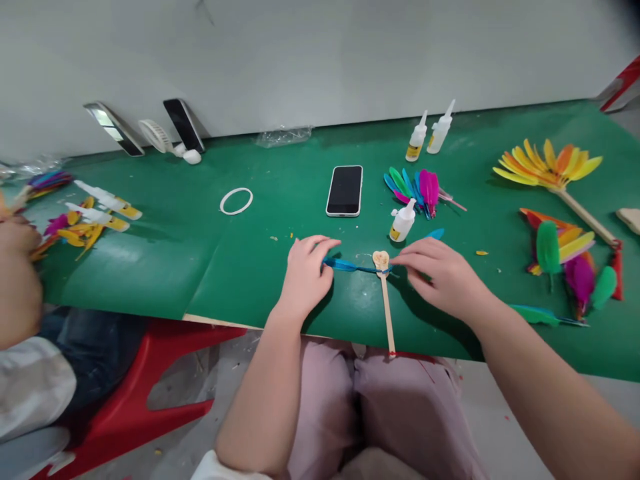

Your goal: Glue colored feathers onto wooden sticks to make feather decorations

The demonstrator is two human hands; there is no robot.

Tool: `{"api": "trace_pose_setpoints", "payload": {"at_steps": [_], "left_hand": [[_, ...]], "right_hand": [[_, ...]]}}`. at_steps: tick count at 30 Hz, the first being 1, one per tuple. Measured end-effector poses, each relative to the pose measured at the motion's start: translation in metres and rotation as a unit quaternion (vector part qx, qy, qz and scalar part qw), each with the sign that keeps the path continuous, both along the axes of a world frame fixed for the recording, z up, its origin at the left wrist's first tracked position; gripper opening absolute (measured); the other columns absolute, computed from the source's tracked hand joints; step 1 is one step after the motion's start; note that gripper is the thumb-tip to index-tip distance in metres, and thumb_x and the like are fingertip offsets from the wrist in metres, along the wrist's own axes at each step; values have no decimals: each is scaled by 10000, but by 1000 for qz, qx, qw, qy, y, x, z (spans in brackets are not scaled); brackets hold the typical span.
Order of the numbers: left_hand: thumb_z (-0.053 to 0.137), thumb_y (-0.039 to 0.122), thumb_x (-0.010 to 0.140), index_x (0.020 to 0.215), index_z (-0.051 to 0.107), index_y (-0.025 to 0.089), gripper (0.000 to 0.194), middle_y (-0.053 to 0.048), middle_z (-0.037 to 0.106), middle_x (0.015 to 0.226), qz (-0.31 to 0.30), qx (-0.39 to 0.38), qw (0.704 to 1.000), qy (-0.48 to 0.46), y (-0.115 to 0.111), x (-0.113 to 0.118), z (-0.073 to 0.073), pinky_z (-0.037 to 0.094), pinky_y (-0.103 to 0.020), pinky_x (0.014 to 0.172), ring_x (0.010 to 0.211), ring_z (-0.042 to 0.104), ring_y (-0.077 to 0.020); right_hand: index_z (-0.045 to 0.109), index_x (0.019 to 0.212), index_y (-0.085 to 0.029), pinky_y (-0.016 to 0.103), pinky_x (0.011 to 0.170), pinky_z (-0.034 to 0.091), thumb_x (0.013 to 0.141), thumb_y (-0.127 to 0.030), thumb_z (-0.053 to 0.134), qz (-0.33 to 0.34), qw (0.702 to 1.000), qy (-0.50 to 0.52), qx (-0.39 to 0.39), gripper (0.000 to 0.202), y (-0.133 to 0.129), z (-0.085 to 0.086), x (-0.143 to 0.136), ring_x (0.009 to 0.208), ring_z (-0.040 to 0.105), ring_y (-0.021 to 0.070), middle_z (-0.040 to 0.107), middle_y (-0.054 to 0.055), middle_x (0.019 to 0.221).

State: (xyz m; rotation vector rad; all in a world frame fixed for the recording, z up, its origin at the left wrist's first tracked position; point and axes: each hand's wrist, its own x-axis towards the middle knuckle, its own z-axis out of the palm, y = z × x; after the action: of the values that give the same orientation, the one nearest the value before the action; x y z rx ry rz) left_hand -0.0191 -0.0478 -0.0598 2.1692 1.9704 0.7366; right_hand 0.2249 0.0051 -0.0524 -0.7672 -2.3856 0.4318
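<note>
A pale wooden stick (387, 313) with a heart-shaped head (381, 259) lies on the table, its lower end over the front edge. Yellowish blotches mark the head. Across its base runs a blue feather (344, 265), vane to the left and quill to the right. My left hand (306, 272) pinches the vane between thumb and fingers. On the other side, my right hand (441, 272) has its fingertips closed at the quill end, by the head's right edge; the exact contact is partly hidden. Another blue feather tip (437, 234) shows behind my right hand.
Just behind the head stands a glue bottle (401, 223), with loose feathers (429, 190) and a phone (345, 191) beyond. At right lie a yellow feather fan (555, 167) and coloured feathers (580, 280). Another person's arm (17, 280) is at left.
</note>
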Motion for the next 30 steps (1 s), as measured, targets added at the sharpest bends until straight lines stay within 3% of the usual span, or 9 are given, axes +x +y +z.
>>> {"api": "trace_pose_setpoints", "payload": {"at_steps": [5, 10, 19, 22, 27, 30], "left_hand": [[477, 247, 839, 1109, 556, 212, 283, -52, 625, 908, 130, 6, 991, -22, 3, -14, -7, 428, -398, 848, 888, 550, -210], [517, 401, 830, 1037, 605, 219, 289, -44, 633, 844, 131, -3, 991, 4, 2, -12, -7, 426, -374, 799, 825, 545, -209], [507, 386, 842, 1010, 629, 214, 269, -59, 641, 945, 130, -12, 991, -21, 1, -8, -4, 411, -393, 842, 903, 544, -220], [530, 382, 829, 1035, 619, 220, 277, -44, 637, 912, 132, -20, 987, -85, 2, -7, -4, 428, -367, 813, 870, 556, -200], [596, 311, 782, 1133, 555, 243, 360, 31, 536, 653, 131, -59, 954, -264, 6, 1, -3, 445, -261, 629, 619, 542, -124], [602, 279, 774, 1191, 502, 266, 429, 43, 535, 636, 116, -73, 941, -309, 8, 10, -5, 447, -247, 616, 603, 566, -119]], "right_hand": [[661, 957, -216, 392, 783, 489, 779, -96, 445, 46, 998, -26, 25, 305, 2, -10, -12, 871, 542, 210, 652, 78, 923], [667, 938, -200, 386, 794, 485, 786, -94, 434, 47, 997, -50, 25, 298, 3, -12, -13, 870, 533, 209, 645, 81, 914], [663, 883, -196, 361, 791, 484, 798, -99, 423, 48, 997, -63, 2, 273, 2, -12, -15, 887, 534, 204, 629, 76, 913], [664, 873, -176, 352, 787, 483, 802, -102, 428, 45, 997, -67, -4, 257, 2, -11, -16, 882, 529, 200, 623, 81, 907], [662, 878, -167, 352, 787, 480, 798, -100, 444, 48, 997, -63, 0, 241, 2, -12, -16, 881, 523, 195, 616, 82, 911], [661, 885, -170, 350, 787, 478, 799, -99, 444, 47, 997, -63, 1, 244, 2, -14, -16, 883, 525, 192, 612, 81, 912]]}}
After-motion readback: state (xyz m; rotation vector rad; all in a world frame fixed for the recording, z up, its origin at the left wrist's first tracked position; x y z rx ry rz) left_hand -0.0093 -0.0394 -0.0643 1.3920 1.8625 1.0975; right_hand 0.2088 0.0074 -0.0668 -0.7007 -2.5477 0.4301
